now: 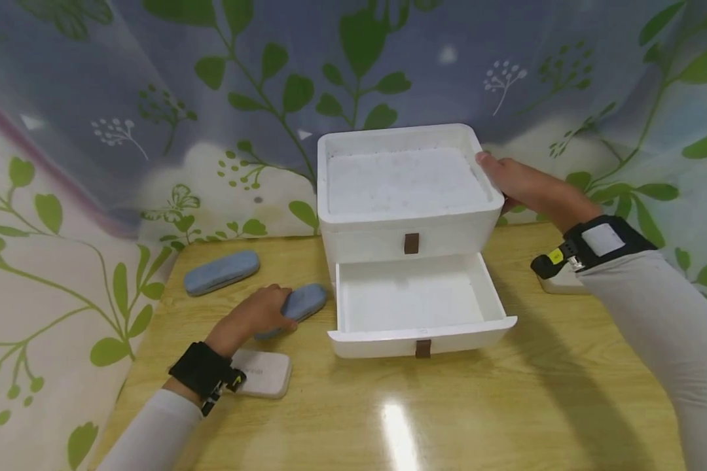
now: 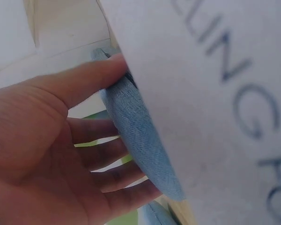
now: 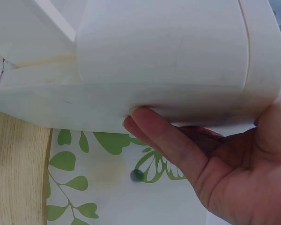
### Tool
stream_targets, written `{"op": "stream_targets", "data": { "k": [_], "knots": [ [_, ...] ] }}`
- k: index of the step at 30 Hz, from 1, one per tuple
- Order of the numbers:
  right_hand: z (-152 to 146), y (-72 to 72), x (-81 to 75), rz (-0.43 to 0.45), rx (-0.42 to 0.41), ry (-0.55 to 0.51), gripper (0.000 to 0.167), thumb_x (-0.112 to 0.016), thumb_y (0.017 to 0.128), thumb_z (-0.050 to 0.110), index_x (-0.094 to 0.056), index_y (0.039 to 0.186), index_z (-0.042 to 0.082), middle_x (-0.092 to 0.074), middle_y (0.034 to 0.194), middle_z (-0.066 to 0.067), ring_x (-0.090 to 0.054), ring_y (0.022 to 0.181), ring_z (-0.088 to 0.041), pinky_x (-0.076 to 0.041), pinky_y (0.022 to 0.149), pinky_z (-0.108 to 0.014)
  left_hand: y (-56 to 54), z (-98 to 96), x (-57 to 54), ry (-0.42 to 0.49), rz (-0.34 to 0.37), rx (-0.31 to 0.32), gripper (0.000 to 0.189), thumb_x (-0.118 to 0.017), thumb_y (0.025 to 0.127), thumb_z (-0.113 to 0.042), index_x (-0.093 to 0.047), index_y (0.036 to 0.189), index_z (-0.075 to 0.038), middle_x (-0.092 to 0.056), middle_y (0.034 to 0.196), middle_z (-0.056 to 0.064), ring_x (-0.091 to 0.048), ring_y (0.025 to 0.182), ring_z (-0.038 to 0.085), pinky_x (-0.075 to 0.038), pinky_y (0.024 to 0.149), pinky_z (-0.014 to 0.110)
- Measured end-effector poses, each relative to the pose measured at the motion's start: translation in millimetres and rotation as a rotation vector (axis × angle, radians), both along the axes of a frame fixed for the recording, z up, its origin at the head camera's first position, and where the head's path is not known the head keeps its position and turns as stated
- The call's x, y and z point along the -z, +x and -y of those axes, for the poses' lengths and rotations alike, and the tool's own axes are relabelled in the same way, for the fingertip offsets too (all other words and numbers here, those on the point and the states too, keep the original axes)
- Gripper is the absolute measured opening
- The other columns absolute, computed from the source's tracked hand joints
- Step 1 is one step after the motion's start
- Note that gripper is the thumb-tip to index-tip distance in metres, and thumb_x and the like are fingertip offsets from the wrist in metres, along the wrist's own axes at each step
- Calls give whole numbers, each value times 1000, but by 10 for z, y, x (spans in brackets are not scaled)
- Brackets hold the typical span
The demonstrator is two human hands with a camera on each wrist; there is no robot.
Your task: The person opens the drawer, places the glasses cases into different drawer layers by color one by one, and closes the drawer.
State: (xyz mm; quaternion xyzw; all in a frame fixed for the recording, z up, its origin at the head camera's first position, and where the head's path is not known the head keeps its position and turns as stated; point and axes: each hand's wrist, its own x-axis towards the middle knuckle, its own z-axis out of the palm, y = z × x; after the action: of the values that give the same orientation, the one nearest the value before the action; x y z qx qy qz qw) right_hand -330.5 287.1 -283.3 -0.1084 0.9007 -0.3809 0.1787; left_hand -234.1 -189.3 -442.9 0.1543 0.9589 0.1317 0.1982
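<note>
A blue, fabric-covered glasses case (image 1: 306, 301) lies left of the white drawer unit (image 1: 353, 242). My left hand (image 1: 263, 310) grips it, thumb on one side and fingers on the other; in the left wrist view, a lettered white surface (image 2: 196, 103) covers part of the case (image 2: 133, 124). The lower drawer (image 1: 409, 294) is pulled out and holds nothing. My right hand (image 1: 515, 180) holds the unit's right side near the top, thumb at the rim. In the right wrist view its fingers (image 3: 166, 136) press against the side wall.
A second blue glasses case (image 1: 221, 272) lies farther left on the wooden table (image 1: 342, 418). One white case (image 1: 263, 374) sits below my left wrist, and another pale case (image 1: 564, 281) is partly hidden by my right wrist. A leaf-patterned curtain (image 1: 259, 131) hangs behind.
</note>
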Motion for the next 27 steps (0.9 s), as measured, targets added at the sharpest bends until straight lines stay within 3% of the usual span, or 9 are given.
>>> {"op": "stream_targets", "data": {
  "k": [5, 11, 17, 22, 27],
  "knots": [
    [16, 18, 36, -1, 2, 10, 83, -12, 107, 64, -46, 144, -2, -66, 116, -12, -68, 90, -14, -59, 76, -37, 12, 21, 27, 2, -14, 16, 79, -82, 90, -28, -47, 148, 11, -49, 150, 33, -46, 140, 51, -43, 114, 58],
    [10, 14, 36, -11, 3, 5, 84, -13, 105, 66, -44, 147, 0, -64, 122, -16, -69, 94, -16, -59, 77, -38, 1, 75, -33, 49, -95, 17, 75, -81, 87, -31, -53, 147, 6, -58, 143, 27, -59, 128, 43, -51, 103, 54],
    [-3, 16, 36, -4, -5, 9, 86, -12, 105, 66, -41, 149, -2, -62, 125, -18, -69, 95, -17, -59, 77, -39, 36, 145, -241, 125, -143, -31, 75, -80, 80, -33, -59, 144, 0, -63, 134, 21, -63, 103, 29, -52, 85, 44],
    [13, 24, 14, -22, -3, 14, 84, -13, 106, 66, -42, 150, 1, -61, 129, -20, -69, 97, -20, -60, 78, -39, 56, 163, -430, 136, -227, -15, 73, -78, 79, -35, -62, 141, 0, -67, 126, 20, -65, 102, 29, -55, 88, 47],
    [10, 6, 22, -7, 9, 20, 86, -12, 105, 67, -39, 152, 1, -60, 132, -22, -69, 99, -19, -60, 79, -40, 111, 121, -627, 129, -268, 5, 72, -77, 78, -38, -64, 139, -2, -68, 122, 18, -64, 99, 28, -55, 86, 47]
  ]
}}
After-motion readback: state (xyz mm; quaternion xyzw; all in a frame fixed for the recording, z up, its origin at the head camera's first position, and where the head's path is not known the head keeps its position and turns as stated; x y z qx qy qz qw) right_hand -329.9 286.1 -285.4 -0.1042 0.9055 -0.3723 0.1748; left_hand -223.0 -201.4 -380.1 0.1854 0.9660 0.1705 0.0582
